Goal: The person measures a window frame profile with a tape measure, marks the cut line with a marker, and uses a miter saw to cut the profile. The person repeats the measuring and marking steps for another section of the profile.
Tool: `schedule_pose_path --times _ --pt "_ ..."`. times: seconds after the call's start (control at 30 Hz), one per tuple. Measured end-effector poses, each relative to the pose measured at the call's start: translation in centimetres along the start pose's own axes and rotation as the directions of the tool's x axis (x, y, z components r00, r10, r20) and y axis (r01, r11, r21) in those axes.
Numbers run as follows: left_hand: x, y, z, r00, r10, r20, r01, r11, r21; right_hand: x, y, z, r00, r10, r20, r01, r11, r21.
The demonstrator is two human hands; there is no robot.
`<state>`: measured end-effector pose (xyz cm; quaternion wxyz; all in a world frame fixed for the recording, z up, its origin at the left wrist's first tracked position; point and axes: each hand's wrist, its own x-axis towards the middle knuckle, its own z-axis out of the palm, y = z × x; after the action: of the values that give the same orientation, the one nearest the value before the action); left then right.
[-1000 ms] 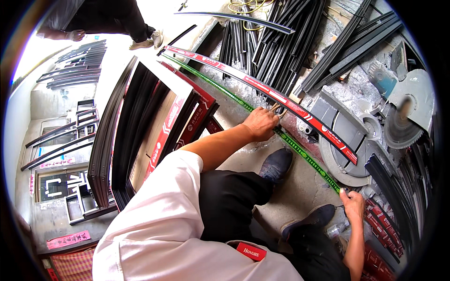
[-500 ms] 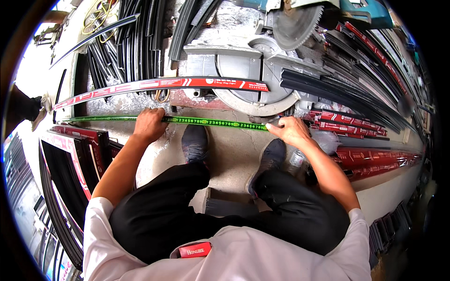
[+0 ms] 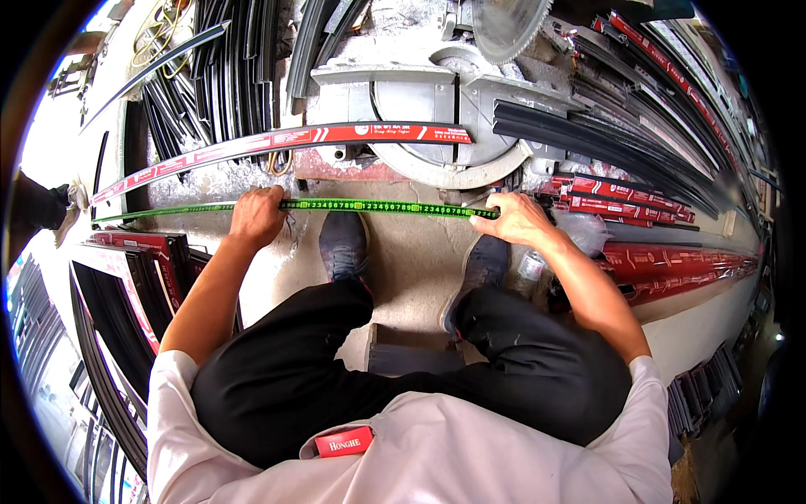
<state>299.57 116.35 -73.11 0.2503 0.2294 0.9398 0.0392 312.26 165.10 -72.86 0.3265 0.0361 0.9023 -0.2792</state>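
Hands pin a green measuring tape [image 3: 378, 207] flat across the floor: the left hand [image 3: 258, 217], toward ten o'clock, closed down on it, its fingertips hidden; the right hand [image 3: 514, 220], toward two o'clock, pinching its end. At twelve o'clock a red-wrapped strip [image 3: 336, 136] crosses the mitre saw [image 3: 457, 118], whose blade is cut off at the rim.

glossy green tape measure [image 3: 378, 207], rough concrete floor [image 3: 411, 269]

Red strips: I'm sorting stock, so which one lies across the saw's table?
The long red strip spanning the saw table, just beyond the green tape; others lie piled aside.
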Motion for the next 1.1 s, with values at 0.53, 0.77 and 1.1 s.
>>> schedule_pose_path --times 0.53,0.77,1.1 --pt "-0.1 0.4 0.5 0.991 0.011 0.136 -0.015 1.000 0.028 -0.1 -0.4 0.1 0.939 0.109 0.326 -0.115 0.993 -0.001" --pt "0.1 1.5 -0.7 0.975 0.063 0.213 -0.041 0.993 -0.107 -0.2 0.5 2.7 0.960 0.061 0.274 -0.071 0.997 0.028" --pt "1.6 2.6 -2.4 0.937 0.219 -0.272 -0.254 0.962 -0.102 0.0 -0.3 3.6 0.971 0.053 0.234 -0.035 0.996 -0.077"
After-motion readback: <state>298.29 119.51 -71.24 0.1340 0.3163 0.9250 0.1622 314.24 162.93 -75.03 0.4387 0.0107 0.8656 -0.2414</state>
